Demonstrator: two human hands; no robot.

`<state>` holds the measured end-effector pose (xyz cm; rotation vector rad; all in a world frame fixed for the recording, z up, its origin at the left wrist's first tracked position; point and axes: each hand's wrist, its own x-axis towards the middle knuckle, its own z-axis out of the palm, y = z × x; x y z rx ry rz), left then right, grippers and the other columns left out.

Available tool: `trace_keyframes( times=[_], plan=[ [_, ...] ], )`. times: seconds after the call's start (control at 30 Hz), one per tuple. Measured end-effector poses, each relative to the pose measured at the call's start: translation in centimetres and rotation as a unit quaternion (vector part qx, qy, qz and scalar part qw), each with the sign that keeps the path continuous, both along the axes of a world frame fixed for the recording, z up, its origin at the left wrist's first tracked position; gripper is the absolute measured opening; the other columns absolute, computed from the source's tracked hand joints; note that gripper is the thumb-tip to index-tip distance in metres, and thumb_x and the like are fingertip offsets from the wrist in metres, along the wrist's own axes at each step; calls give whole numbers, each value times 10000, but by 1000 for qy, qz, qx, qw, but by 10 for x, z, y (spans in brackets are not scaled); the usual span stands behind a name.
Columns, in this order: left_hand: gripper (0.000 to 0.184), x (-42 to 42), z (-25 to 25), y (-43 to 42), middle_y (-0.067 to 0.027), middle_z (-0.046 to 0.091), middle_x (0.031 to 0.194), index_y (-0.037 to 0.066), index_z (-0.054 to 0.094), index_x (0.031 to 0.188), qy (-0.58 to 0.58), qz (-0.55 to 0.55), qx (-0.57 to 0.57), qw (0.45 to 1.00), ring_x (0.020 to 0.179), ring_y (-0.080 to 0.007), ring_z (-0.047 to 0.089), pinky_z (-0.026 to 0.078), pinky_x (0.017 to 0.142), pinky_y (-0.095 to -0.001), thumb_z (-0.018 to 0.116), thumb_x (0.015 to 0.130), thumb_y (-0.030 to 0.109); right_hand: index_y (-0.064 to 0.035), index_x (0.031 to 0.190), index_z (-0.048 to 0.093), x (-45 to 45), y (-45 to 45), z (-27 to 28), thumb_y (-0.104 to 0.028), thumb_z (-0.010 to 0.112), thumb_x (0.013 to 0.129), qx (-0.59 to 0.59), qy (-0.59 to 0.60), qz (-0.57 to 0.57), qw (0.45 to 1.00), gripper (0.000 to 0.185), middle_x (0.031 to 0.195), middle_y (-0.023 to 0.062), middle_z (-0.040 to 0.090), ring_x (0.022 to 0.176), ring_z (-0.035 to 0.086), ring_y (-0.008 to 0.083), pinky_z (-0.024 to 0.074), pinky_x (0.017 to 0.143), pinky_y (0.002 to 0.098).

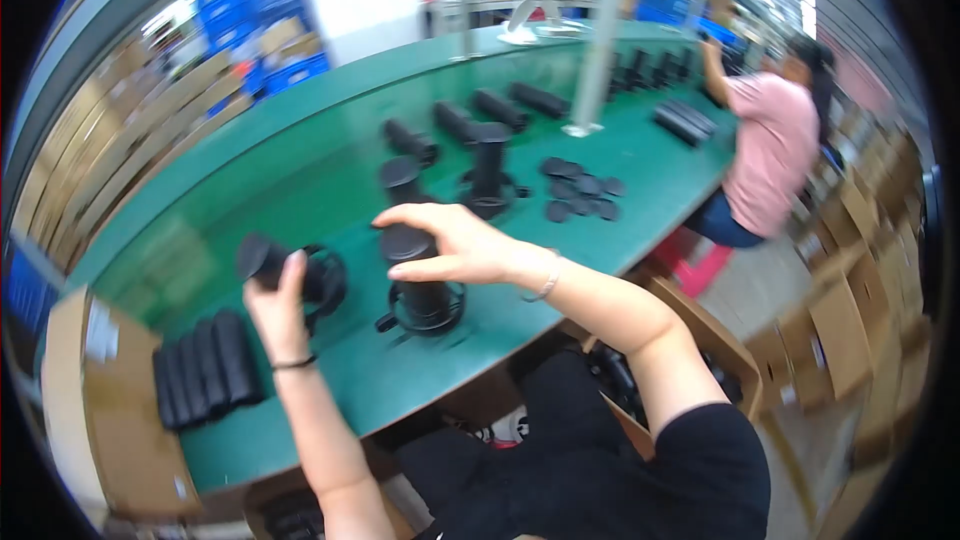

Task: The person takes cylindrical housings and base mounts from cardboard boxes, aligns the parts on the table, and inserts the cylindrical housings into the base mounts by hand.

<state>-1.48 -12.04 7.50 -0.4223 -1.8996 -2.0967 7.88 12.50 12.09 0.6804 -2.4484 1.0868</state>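
Observation:
My left hand (274, 312) is closed round a black cylinder (262, 258) that leans to the left, with a ring-shaped black base (327, 280) at its right end. The fingers of my right hand (468, 244) curve round the top of a second black cylinder (424, 298), which stands upright in a ringed base on the green table (370, 380). Just behind are another upright cylinder (490, 165) with a similar base and a shorter-looking one (401, 178), partly hidden. Black discs (580, 185) lie in a loose group to the right.
Black cylinders (455, 122) lie along the back of the table. Black tubes (208, 370) sit beside a cardboard box (120, 410) at left. A metal post (603, 50) rises from the table. A person in a pink shirt (775, 135) sits at right, near several cartons (850, 310).

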Motion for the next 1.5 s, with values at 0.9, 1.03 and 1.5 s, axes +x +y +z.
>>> trace_keyframes(
  times=[0.9,1.03,1.5],
  plan=[
    [373,-37,-29,-26,-81,640,881,-26,569,980,-7,86,-21,996,787,-133,598,488,740,-278,795,738,145,-40,1152,357,-278,-84,-27,-221,707,802,-16,24,-290,957,526,1063,255,510,978,565,423,490,822,478],
    [401,-38,-31,-25,-86,642,880,-35,570,989,-3,82,-39,996,782,-143,601,491,737,-289,801,728,163,-47,1137,368,-286,-89,-27,-234,704,806,-25,40,-264,963,507,1053,262,508,956,569,436,489,811,483],
    [379,-36,-29,-24,-75,643,881,-23,575,987,-3,69,-85,994,780,-129,598,487,738,-280,797,732,147,-212,1290,456,-286,-100,-43,-268,650,838,62,11,-229,971,495,1298,204,362,1183,418,394,449,939,454]
  ],
)
